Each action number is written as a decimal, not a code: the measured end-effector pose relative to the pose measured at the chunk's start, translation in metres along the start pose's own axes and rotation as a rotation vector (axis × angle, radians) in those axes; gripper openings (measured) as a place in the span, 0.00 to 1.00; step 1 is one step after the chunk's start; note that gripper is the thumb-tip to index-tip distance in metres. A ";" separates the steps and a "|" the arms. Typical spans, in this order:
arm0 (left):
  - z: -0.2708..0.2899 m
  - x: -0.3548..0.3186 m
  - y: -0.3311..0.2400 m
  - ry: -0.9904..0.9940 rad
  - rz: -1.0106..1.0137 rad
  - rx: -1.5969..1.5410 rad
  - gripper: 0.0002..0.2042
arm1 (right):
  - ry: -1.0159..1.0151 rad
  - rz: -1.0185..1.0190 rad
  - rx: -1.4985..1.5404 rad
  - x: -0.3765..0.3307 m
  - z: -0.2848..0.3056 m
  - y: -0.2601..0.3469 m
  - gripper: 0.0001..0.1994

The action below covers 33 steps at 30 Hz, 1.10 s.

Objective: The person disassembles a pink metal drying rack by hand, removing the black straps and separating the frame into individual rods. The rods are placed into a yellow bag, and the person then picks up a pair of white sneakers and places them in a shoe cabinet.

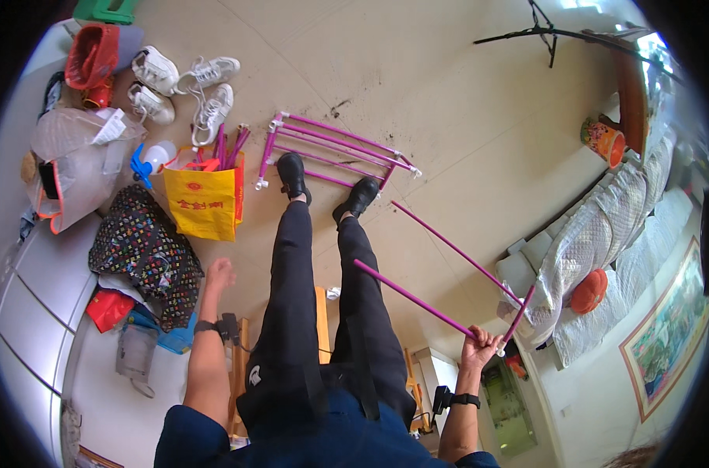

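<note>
My right hand (479, 347) is closed around a magenta tube of a three-sided tube frame (417, 299), near a white corner connector (501, 352). The frame's two long tubes reach out toward the middle of the floor, their far ends free. My left hand (220, 274) is raised by the patterned dark bag; it looks empty, and blur and its angle hide how the fingers lie. A magenta tube rack (347, 142) with white joints stands on the floor at my feet, beside my black shoes. More magenta tubes (233, 148) stick out of a yellow bag (204, 204).
White sneakers (206, 74) lie at the upper left, near a red boot-like container (92, 56) and a clear plastic bag (77, 160). A patterned dark bag (145, 253) sits at left. On the right are a quilt-covered sofa (596, 242), an orange flowered bin (604, 143) and a black stand (542, 33).
</note>
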<state>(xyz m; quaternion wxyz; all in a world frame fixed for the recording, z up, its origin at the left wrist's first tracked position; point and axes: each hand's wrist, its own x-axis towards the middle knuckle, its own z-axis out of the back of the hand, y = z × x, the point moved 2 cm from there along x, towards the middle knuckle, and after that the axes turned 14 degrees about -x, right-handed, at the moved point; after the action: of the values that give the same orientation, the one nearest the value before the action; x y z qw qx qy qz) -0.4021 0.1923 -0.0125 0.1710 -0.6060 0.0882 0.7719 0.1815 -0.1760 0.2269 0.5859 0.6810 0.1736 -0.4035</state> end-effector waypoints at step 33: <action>0.194 -0.358 -0.057 -0.245 -0.158 -0.192 0.13 | -0.070 0.078 0.319 -0.117 -0.042 0.130 0.29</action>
<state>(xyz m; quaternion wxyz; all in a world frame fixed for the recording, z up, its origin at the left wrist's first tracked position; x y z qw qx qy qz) -0.4829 0.2554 0.3855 0.1819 -0.5261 -0.0553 0.8289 0.2167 -0.1421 0.3999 0.4913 0.7571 0.0605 -0.4263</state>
